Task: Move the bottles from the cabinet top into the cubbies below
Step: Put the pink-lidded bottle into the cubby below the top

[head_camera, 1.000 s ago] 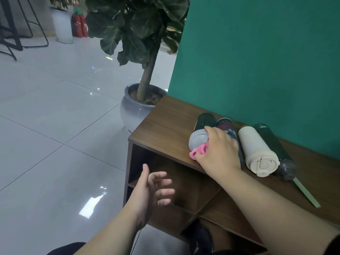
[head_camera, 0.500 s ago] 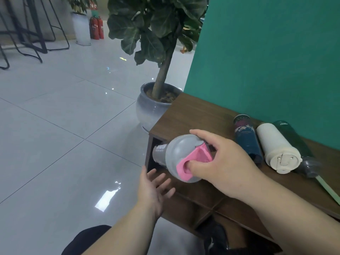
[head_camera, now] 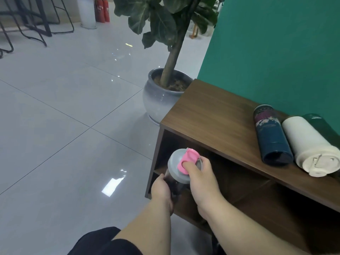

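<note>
A dark bottle with a grey lid and pink flip cap (head_camera: 177, 165) is held upright in front of the cabinet's leftmost cubby (head_camera: 176, 144), below the wooden cabinet top (head_camera: 211, 118). My right hand (head_camera: 201, 178) grips its lid from the right, thumb on the pink cap. My left hand (head_camera: 161, 188) wraps the dark body from the left. Three bottles lie side by side on the cabinet top: a navy one with a purple pattern (head_camera: 270, 134), a cream one (head_camera: 309, 146), and a dark green one (head_camera: 323, 126) partly hidden behind it.
A potted plant in a grey ceramic pot (head_camera: 160, 99) stands on the floor against the cabinet's left end. A teal wall (head_camera: 276, 52) backs the cabinet. Glossy tiled floor (head_camera: 64, 126) stretches left, with chair legs and red fire extinguishers (head_camera: 102, 9) far off.
My right hand carried the pink-capped bottle from the cabinet top down to the front of the left cubby. My left hand, open before, has closed on the bottle's body.
</note>
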Available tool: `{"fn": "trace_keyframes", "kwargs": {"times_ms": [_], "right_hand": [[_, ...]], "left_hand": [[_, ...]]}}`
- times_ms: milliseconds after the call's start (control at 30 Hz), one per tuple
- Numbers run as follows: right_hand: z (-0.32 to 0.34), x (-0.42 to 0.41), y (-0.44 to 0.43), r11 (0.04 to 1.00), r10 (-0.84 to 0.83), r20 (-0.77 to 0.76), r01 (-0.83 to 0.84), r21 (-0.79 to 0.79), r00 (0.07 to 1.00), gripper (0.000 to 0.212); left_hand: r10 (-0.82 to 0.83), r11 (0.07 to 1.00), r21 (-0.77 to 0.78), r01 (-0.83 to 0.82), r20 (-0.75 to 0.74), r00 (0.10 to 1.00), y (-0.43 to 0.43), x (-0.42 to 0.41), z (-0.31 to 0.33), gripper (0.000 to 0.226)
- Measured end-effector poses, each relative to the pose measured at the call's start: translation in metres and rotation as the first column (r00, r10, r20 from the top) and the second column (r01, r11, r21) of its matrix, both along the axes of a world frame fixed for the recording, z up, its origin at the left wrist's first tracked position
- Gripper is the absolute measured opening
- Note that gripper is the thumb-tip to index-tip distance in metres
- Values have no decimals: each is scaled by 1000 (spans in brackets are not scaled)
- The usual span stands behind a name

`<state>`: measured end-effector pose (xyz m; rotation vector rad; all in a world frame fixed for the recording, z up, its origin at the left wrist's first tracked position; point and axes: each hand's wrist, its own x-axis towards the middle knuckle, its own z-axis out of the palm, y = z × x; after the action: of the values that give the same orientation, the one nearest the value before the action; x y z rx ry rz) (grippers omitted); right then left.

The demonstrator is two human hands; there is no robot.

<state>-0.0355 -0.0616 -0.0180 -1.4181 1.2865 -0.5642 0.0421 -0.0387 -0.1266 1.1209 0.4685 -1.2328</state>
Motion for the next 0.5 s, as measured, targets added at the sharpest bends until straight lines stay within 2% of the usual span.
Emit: {"fn": "trace_keyframes", "kwargs": {"times_ms": [133,300,500], "right_hand": [[-22,14,-19,999,9,37,-10,30,999,38],[-31,25,-46,999,-13,29,12,44,999,38],[-45,35,-70,995,-49,56,43,91,997,33]], "left_hand": [[32,999,27,-31,-48,998,-14,9,-17,45],[106,994,0,-107,-165,981,-36,19,-34,48],[91,990,-84,-111,-207,974,-51,28,-50,86]]}}
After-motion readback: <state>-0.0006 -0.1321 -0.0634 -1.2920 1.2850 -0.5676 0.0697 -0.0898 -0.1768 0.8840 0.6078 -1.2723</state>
